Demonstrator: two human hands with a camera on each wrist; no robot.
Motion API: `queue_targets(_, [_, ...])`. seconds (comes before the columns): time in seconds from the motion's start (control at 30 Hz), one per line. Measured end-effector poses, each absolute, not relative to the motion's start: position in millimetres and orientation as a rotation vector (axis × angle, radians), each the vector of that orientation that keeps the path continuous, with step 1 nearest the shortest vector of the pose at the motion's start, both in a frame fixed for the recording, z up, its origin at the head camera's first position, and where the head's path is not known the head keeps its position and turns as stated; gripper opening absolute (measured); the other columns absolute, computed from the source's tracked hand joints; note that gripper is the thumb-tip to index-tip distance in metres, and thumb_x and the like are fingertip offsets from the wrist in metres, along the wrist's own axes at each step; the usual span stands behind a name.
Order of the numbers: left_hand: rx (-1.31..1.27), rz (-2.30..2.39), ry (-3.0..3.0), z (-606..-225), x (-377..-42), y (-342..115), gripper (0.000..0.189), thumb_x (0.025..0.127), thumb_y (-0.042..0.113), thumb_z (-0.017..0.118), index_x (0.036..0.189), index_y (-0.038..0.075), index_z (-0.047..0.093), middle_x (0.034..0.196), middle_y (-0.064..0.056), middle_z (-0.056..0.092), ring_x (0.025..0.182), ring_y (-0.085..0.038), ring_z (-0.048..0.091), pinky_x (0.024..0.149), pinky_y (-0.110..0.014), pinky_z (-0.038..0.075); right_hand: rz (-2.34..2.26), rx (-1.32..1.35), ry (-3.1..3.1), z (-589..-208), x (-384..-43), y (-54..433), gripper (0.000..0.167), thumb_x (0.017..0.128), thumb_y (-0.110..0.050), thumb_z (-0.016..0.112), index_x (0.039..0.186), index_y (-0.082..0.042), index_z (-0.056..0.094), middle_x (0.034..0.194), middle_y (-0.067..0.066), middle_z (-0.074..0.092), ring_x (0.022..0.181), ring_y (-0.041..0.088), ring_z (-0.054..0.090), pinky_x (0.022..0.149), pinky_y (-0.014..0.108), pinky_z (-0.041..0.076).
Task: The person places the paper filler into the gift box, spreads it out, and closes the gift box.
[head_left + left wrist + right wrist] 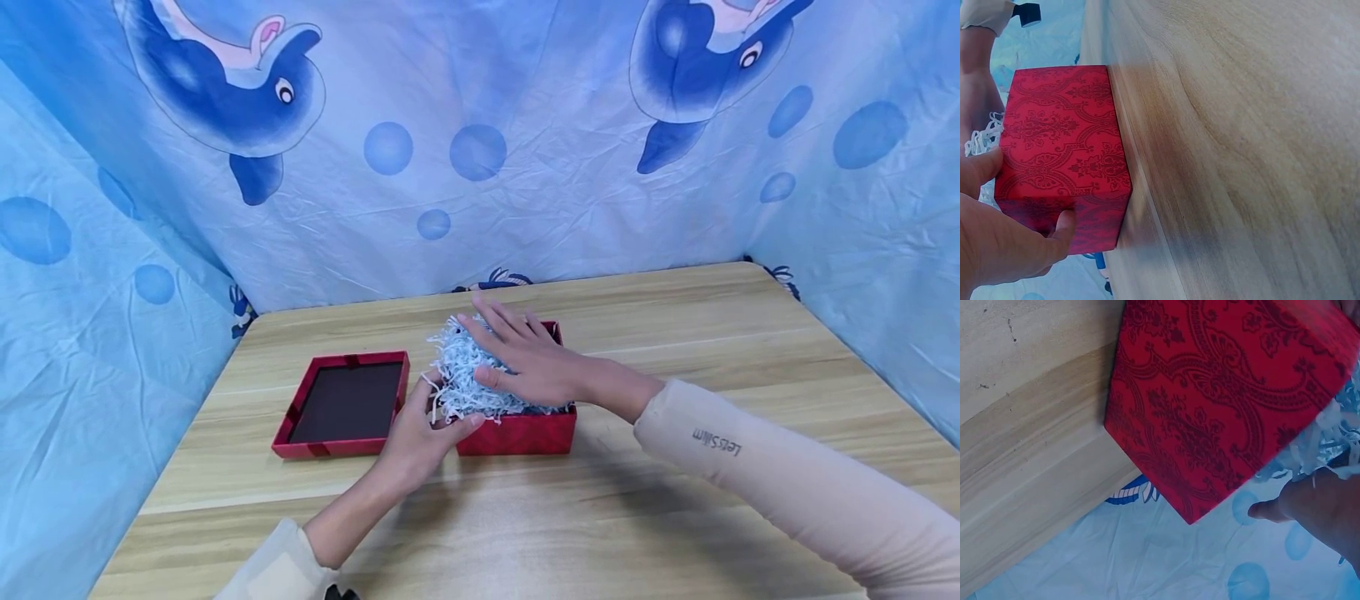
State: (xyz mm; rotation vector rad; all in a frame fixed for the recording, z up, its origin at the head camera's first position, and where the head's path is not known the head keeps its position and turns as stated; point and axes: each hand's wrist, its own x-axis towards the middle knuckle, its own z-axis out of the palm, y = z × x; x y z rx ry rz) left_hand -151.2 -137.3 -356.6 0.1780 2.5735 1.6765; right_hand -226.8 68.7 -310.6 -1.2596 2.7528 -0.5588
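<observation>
A red patterned box (pixel 517 435) stands on the table, heaped with pale blue shredded paper (pixel 459 367) that rises above its rim. My left hand (pixel 416 437) holds the box at its left front corner. In the left wrist view the thumb and a finger of that hand (pixel 1007 240) lie against two faces of the box (pixel 1063 134). Over the filling is my right hand (pixel 525 362), palm down, fingers spread and straight on top of the paper. The right wrist view has the patterned box wall (pixel 1204 400) close up, with the right hand (pixel 1319 506) beside the rim.
To the left of the box lies a red lid (pixel 348 404), its dark inside facing up. Wood-grain table surface (pixel 750 358) extends around both. Blue curtains (pixel 480 225) printed with dolphins hang behind the table and along its sides.
</observation>
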Motion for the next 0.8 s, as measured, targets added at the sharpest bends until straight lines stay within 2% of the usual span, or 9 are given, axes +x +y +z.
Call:
queue_targets(0.2, [0.151,1.643,2.596,-357,-151,-137,0.083,0.083,0.035,0.076,0.148,0.014,0.029,0.146,-0.003,0.041,0.130,-0.020,0.042,0.104,-0.042,0.041,-0.564,-1.187,2.675,-313,-229,68,0.068,0.101,-0.053,0.030,0.154,-0.031,-0.005,0.158,-0.008,-0.021,0.145,0.018,-0.019,0.113,0.060,-0.005])
queue_targets(0.37, [0.152,1.670,2.573,-356,-152,-136,0.080,0.084,0.030,0.076,0.147,0.014,0.030,0.143,-0.005,0.043,0.129,-0.024,0.045,0.100,-0.041,0.046,-0.494,-1.144,2.644,-315,-233,67,0.069,0.100,-0.056,0.028,0.155,-0.028,-0.003,0.160,-0.004,-0.018,0.145,0.019,-0.018,0.114,0.057,-0.008])
queue_targets(0.53, [0.167,1.699,2.550,-357,-151,-137,0.075,0.084,0.026,0.076,0.145,0.016,0.033,0.142,-0.005,0.043,0.128,-0.027,0.046,0.098,-0.041,0.047,-0.384,-1.138,2.637,-320,-234,67,0.071,0.099,-0.058,0.029,0.155,-0.028,-0.002,0.161,0.000,-0.015,0.146,0.023,-0.014,0.113,0.061,-0.006])
queue_targets(0.8, [0.171,1.700,2.554,-357,-152,-137,0.075,0.083,0.029,0.076,0.144,0.019,0.035,0.141,-0.004,0.044,0.126,-0.026,0.047,0.099,-0.042,0.047,-0.277,-1.097,2.592,-329,-238,64,0.070,0.098,-0.060,0.026,0.154,-0.030,-0.003,0.160,-0.004,-0.017,0.146,0.021,-0.015,0.114,0.060,-0.003])
